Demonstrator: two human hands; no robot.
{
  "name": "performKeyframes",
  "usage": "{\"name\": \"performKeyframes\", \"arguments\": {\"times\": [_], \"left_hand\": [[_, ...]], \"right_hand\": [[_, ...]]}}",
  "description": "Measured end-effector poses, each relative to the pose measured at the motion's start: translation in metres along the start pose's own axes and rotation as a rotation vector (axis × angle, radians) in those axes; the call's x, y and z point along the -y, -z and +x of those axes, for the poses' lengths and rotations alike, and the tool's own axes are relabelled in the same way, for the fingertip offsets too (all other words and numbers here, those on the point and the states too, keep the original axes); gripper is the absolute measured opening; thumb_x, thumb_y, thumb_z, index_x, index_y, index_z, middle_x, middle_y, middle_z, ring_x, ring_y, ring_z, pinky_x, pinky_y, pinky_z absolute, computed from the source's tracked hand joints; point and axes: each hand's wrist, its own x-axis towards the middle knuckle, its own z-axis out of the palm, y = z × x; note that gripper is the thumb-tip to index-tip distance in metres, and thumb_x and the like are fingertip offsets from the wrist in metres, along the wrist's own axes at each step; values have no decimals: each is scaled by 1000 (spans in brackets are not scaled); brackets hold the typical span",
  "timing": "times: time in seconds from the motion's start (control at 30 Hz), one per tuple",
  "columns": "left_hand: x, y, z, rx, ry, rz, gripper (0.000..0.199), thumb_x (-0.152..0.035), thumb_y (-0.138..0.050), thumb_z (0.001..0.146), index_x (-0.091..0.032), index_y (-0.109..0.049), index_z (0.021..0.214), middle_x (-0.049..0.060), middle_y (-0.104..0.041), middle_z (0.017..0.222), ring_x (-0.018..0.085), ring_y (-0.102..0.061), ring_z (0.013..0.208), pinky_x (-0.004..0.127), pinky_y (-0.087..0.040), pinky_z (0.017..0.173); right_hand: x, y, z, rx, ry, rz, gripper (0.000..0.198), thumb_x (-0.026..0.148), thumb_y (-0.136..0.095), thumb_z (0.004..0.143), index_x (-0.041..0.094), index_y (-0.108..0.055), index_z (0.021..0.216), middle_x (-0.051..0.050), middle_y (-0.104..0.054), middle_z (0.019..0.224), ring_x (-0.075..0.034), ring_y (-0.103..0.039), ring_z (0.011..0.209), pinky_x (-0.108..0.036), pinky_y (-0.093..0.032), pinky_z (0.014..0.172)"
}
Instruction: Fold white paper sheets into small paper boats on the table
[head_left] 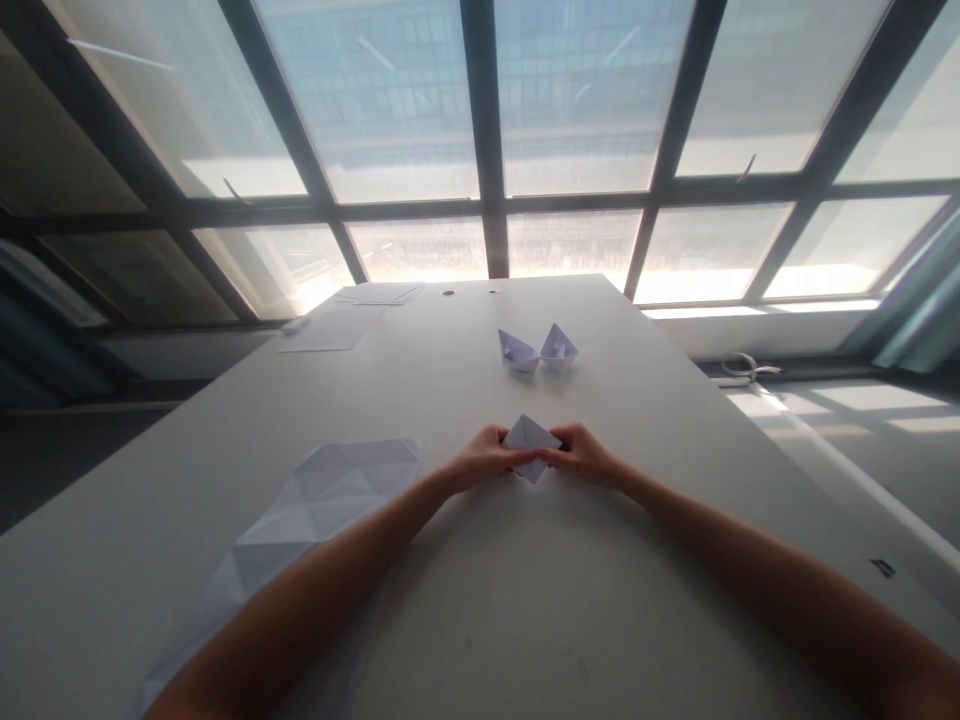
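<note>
Between my two hands is a small folded piece of white paper (529, 436), diamond-shaped with a crease down its upper part. My left hand (484, 458) grips its left corner, thumb across the front. On the opposite corner my right hand (583, 456) pinches it the same way, and the two thumbs nearly meet. The fingers behind the paper are mostly hidden. Just beyond the hands, two folded paper boats, a left one (519, 353) and a right one (559, 347), stand side by side on the white table (420, 390).
A large creased sheet of paper (322, 497) lies on the left, partly under my left forearm. Flat white sheets (330, 328) rest at the table's far left. Windows (405, 245) rise behind the far edge. A white cable (742, 368) sits beyond the right side.
</note>
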Motion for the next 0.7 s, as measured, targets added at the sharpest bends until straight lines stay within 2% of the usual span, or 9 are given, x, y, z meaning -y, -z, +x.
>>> {"name": "performKeyframes", "arguments": {"times": [0.13, 0.27, 0.57, 0.7], "left_hand": [[1, -1, 1, -8, -1, -9, 46, -53, -73, 74, -8, -74, 85, 5, -65, 68, 14, -56, 58, 23, -39, 53], [3, -1, 1, -11, 20, -35, 46, -53, -75, 71, -7, -72, 78, 4, -63, 64, 13, -55, 56, 22, -39, 52], [-2, 2, -3, 112, 67, 37, 46, -55, -76, 66, -11, -66, 70, -1, -54, 57, 10, -47, 50, 22, -33, 48], [0, 2, -3, 134, 44, 107, 51, -62, -71, 70, -12, -59, 64, -3, -47, 55, 9, -40, 50, 22, -26, 46]], "right_hand": [[-3, -2, 0, -4, -34, -28, 45, 55, -61, 82, 15, -58, 62, 2, -51, 55, -11, -43, 52, -23, -29, 49], [-6, -4, 2, -26, -88, 6, 51, 59, -52, 86, 15, -57, 61, 1, -52, 53, -10, -42, 50, -23, -30, 48], [1, 0, 1, -33, -28, -6, 47, 59, -61, 80, 14, -59, 63, 3, -47, 57, -10, -39, 55, -23, -29, 52], [4, 0, 1, -1, -24, -21, 46, 58, -62, 80, 14, -60, 65, 3, -45, 58, -10, -38, 57, -24, -28, 53]]}}
